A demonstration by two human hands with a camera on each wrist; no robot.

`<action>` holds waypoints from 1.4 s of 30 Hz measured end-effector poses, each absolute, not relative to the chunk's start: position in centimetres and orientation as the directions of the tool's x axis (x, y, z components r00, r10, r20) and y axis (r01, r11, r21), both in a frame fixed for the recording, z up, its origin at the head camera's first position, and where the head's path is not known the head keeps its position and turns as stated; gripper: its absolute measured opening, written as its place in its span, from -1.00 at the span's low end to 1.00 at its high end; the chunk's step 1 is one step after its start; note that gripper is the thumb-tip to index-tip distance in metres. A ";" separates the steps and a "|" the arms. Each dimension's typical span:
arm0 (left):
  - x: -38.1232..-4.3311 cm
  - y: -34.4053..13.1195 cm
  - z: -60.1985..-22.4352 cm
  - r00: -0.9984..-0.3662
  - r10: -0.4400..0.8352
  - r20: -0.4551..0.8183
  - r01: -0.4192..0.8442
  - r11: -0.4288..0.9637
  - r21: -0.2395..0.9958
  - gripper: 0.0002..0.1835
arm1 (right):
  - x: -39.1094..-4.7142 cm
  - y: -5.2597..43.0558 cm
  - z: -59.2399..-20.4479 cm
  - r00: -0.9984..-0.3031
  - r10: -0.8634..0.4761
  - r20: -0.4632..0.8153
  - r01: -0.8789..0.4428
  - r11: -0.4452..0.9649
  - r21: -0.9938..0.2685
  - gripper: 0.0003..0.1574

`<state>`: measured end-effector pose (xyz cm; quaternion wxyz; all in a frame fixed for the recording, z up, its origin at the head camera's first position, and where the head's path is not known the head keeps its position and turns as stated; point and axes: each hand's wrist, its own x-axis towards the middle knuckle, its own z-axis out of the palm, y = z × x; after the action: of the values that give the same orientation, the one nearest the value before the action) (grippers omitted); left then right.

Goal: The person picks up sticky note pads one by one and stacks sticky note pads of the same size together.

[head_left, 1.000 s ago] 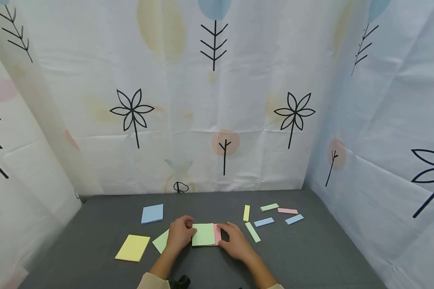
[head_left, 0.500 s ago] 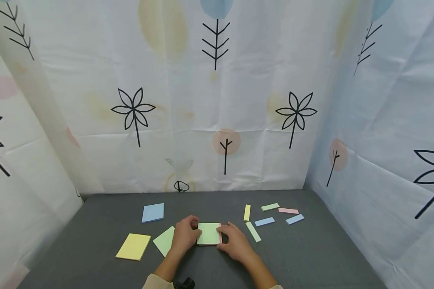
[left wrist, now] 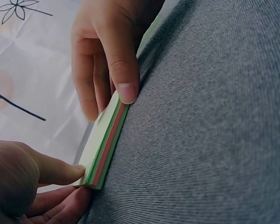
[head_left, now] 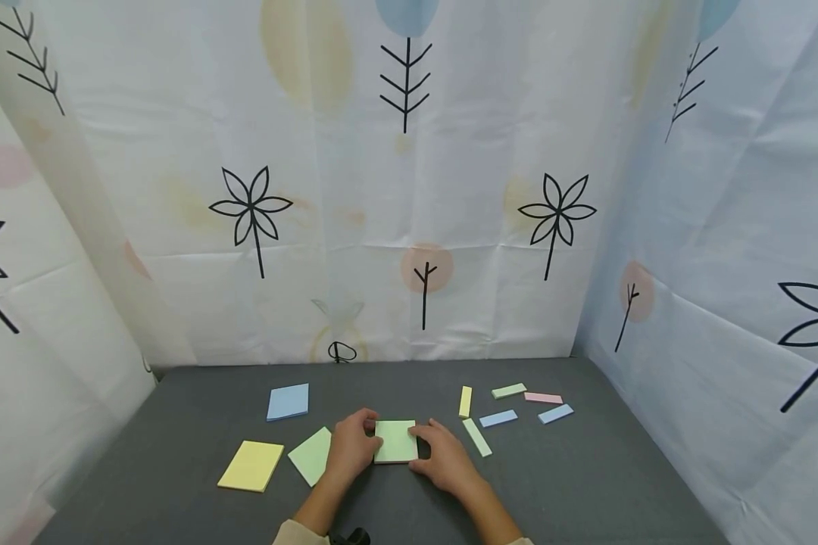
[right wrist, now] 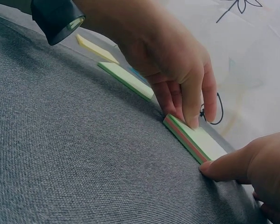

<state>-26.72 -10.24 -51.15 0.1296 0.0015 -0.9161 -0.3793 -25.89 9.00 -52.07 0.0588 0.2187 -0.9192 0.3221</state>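
Note:
Near the middle of the table lies a stack of sticky note pads [head_left: 396, 442], pale green on top. Its side shows a pink layer between green ones in the left wrist view, where the stack [left wrist: 102, 144] runs diagonally. My left hand [head_left: 351, 445] holds its left edge between thumb and fingers. My right hand [head_left: 444, 454] grips the right edge, thumb at the near corner and a finger farther up. In the right wrist view both hands touch the stack [right wrist: 198, 140]. Beside my left hand lies another green sticky note pad [head_left: 310, 456].
On the left are a yellow pad [head_left: 251, 466] and a blue pad [head_left: 288, 402]. Several narrow note strips lie on the right, among them a green strip [head_left: 477, 437], a yellow strip [head_left: 465, 402] and a pink strip [head_left: 542, 397]. Patterned curtains [head_left: 354, 227] surround the grey table [head_left: 572, 484].
The green pad on top has slid right, pushed by my left hand, and now covers the pink that showed at the right. My right hand has stayed at that edge.

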 end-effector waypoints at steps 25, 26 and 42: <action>-26.6 -10.2 -52.1 -0.954 -0.106 0.282 0.123 0.717 0.686 -0.62 | -25.9 8.8 -52.0 -0.894 -0.361 0.266 -0.449 0.710 -0.543 -0.40; -26.6 -10.4 -52.1 -0.956 -0.090 0.280 0.135 0.711 0.690 -0.61 | -25.9 8.8 -52.0 -0.894 -0.361 0.265 -0.448 0.711 -0.542 -0.40; -26.0 -13.6 -51.6 -0.960 0.168 0.223 0.278 0.514 0.811 -0.57 | -25.9 8.8 -52.0 -0.892 -0.364 0.268 -0.452 0.720 -0.526 -0.40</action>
<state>-26.02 -13.58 -51.61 0.0578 -0.1287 -0.8681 -0.4759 -25.85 8.80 -51.95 0.0729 0.2206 -0.9246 0.3019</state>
